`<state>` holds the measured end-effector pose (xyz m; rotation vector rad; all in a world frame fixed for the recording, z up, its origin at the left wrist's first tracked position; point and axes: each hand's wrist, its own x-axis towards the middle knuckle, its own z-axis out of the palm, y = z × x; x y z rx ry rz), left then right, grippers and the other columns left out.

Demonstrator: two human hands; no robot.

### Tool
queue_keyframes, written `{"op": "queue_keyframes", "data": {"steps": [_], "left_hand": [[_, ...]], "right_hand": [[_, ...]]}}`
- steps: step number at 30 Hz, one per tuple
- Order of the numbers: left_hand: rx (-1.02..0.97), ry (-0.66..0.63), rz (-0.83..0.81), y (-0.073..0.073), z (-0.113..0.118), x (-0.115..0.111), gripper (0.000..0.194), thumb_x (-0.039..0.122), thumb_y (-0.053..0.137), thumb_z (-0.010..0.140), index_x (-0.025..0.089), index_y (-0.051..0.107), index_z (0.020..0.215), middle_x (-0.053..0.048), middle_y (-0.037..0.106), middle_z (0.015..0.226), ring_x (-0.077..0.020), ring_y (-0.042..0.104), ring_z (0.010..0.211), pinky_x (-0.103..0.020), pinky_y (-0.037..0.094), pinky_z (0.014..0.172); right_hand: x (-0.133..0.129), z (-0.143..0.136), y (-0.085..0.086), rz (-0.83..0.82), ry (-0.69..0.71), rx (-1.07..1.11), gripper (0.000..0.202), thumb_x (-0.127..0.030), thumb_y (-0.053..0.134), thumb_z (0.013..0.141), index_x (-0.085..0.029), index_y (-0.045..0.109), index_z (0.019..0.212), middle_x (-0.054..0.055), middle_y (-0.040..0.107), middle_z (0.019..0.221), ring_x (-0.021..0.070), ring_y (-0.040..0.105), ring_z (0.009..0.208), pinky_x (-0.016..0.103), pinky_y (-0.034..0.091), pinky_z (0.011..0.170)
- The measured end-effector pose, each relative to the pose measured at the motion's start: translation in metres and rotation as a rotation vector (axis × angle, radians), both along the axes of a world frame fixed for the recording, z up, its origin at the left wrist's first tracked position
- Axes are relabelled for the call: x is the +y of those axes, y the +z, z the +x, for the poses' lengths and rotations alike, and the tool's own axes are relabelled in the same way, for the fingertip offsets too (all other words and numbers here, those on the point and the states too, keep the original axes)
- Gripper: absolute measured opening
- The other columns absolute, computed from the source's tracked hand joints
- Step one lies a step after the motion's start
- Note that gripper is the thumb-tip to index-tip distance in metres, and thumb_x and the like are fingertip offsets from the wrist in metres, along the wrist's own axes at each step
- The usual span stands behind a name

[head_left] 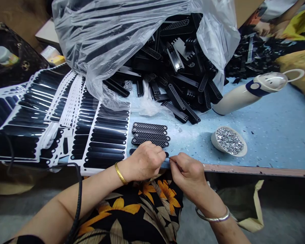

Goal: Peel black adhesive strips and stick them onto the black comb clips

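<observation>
My left hand is closed over a slim black piece with rounded ends, which lies at the table's front edge. Only the two ends of that piece show; its middle is under my fingers. Beside its right end, my right hand makes a pinch. Between thumb and forefinger is something small and dark, too small to name. Just beyond my left hand, several black handle-like pieces with a mesh-pattern face lie in a stacked row. Sheets of glossy black rounded stickers are spread to the left.
A white bowl of small shiny metal bits stands at right. Behind it a cream bottle leans over. A clear plastic bag spills black parts. A black cable crosses my left forearm. Another person's hands show far right.
</observation>
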<state>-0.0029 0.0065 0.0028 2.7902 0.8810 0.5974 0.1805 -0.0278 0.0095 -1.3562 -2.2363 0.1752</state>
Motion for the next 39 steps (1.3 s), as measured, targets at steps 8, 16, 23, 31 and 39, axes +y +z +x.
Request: {"op": "queue_keyframes", "data": {"steps": [8,16,23,31,39], "left_hand": [[0.016,-0.014,0.004,-0.004,-0.001,0.001,0.017,0.009,0.048,0.086,0.016,0.059,0.075,-0.004,0.060,0.070,-0.0194,0.056,0.066,-0.036,0.039,0.062],[0.031,0.000,-0.009,0.002,0.000,0.000,0.015,0.011,0.050,0.087,0.015,0.060,0.077,-0.005,0.062,0.071,-0.0189,0.056,0.066,-0.035,0.040,0.062],[0.015,0.014,0.000,-0.001,0.001,0.000,0.021,0.013,0.048,0.090,0.017,0.059,0.072,-0.003,0.062,0.069,-0.0178,0.057,0.065,-0.035,0.040,0.061],[-0.037,0.074,0.043,-0.008,0.006,0.000,0.025,0.015,0.049,0.089,0.018,0.057,0.066,-0.002,0.061,0.064,-0.0164,0.056,0.060,-0.034,0.038,0.058],[-0.017,0.111,0.051,-0.005,0.009,-0.003,0.022,0.012,0.048,0.085,0.018,0.058,0.065,-0.003,0.059,0.062,-0.0180,0.054,0.057,-0.035,0.038,0.057]], "right_hand": [[0.032,-0.009,0.023,-0.276,0.078,-0.351,0.018,-0.007,0.048,0.062,-0.020,0.046,0.050,0.002,0.052,0.047,0.0130,0.039,0.042,0.029,0.021,0.048],[0.002,0.001,-0.008,-0.073,0.019,-0.011,0.027,-0.012,0.042,0.090,-0.020,0.048,0.065,-0.002,0.048,0.052,0.0123,0.046,0.044,0.025,0.032,0.048],[-0.010,-0.005,-0.028,0.018,-0.027,0.104,0.029,-0.011,0.043,0.095,-0.022,0.046,0.068,-0.003,0.046,0.055,0.0125,0.044,0.047,0.026,0.033,0.051],[-0.003,-0.004,-0.021,0.053,0.010,0.087,0.032,-0.003,0.042,0.086,-0.022,0.039,0.061,-0.004,0.039,0.052,0.0115,0.034,0.044,0.029,0.025,0.049],[0.003,-0.004,-0.014,0.116,0.102,-0.043,0.028,0.003,0.036,0.072,-0.021,0.042,0.061,0.001,0.044,0.055,0.0152,0.038,0.048,0.031,0.023,0.050]]}}
